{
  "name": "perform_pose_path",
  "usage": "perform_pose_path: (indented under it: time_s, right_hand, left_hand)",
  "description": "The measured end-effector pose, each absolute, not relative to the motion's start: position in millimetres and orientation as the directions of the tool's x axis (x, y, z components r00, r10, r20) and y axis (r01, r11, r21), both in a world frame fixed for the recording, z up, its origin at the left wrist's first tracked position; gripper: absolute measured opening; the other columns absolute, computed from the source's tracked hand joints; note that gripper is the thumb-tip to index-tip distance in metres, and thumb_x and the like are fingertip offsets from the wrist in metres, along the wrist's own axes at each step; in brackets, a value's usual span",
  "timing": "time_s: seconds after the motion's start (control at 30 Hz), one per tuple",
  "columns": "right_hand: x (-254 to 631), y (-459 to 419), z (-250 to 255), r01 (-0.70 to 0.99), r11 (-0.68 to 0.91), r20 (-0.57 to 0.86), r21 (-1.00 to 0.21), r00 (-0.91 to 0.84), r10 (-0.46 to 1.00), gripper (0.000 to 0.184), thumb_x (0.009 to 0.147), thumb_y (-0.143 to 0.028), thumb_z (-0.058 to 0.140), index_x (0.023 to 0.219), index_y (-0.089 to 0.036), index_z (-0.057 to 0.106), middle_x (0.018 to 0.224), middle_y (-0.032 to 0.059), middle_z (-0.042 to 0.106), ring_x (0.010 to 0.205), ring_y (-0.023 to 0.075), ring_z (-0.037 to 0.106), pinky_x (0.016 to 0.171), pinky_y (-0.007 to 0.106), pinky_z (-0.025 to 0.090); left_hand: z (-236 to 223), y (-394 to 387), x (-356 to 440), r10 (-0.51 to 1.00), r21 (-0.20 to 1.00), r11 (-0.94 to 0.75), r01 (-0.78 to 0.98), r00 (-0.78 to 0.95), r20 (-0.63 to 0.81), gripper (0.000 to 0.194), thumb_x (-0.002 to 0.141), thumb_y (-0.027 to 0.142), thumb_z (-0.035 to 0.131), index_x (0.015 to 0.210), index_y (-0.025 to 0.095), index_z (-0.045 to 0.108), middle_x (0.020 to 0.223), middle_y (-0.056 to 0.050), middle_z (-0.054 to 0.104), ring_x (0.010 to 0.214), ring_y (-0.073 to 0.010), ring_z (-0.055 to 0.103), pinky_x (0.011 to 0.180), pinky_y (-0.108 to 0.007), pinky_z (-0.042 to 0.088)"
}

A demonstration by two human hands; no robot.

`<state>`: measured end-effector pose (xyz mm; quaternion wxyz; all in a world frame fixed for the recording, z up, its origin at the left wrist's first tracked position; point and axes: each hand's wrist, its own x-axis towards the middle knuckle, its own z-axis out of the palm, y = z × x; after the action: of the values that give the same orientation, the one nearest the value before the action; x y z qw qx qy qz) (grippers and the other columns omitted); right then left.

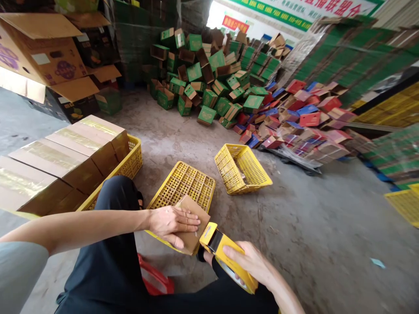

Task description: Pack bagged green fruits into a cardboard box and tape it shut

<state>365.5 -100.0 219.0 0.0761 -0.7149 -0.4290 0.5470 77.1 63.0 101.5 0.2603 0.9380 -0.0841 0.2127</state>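
Observation:
My left hand (pixel 172 222) lies flat, fingers stretched, on top of a small brown cardboard box (pixel 193 222) that rests on an overturned yellow crate (pixel 183 183). My right hand (pixel 253 264) grips a yellow tape dispenser (pixel 225 255), whose front end touches the near right edge of the box. My legs in dark trousers (pixel 111 253) fill the lower part of the view.
A yellow crate (pixel 132 161) at left holds several taped brown boxes (pixel 62 161). Another yellow crate (pixel 242 168) lies tipped on the concrete floor. A big heap of green boxes (pixel 209 69) and red and blue boxes (pixel 294 117) fills the back. A red object (pixel 153 279) lies under my leg.

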Motion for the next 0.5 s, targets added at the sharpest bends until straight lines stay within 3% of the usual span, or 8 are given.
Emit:
perform_pose_path:
  time_s: [0.27, 0.5]
  right_hand:
    - [361, -102, 207, 0.539, -0.608, -0.681, -0.583, 0.083, 0.727, 0.061, 0.079, -0.078, 0.065, 0.083, -0.017, 0.069, 0.069, 0.0050, 0.075, 0.059, 0.0197, 0.069, 0.050, 0.024, 0.049]
    - [363, -106, 202, 0.557, -0.599, -0.684, -0.576, 0.073, 0.726, 0.067, 0.077, -0.082, 0.063, 0.087, -0.017, 0.071, 0.071, 0.0050, 0.076, 0.061, 0.0202, 0.070, 0.054, 0.025, 0.050]
  left_hand:
    - [120, 55, 78, -0.084, 0.440, -0.862, -0.252, 0.927, 0.365, 0.086, 0.102, 0.067, 0.047, 0.159, 0.004, 0.042, 0.161, -0.021, 0.044, 0.154, -0.0317, 0.037, 0.131, -0.041, 0.027]
    - [119, 47, 91, -0.135, 0.415, -0.860, -0.297, 0.917, 0.377, 0.087, 0.103, 0.063, 0.049, 0.161, 0.000, 0.035, 0.161, -0.023, 0.044, 0.155, -0.0326, 0.034, 0.131, -0.043, 0.028]
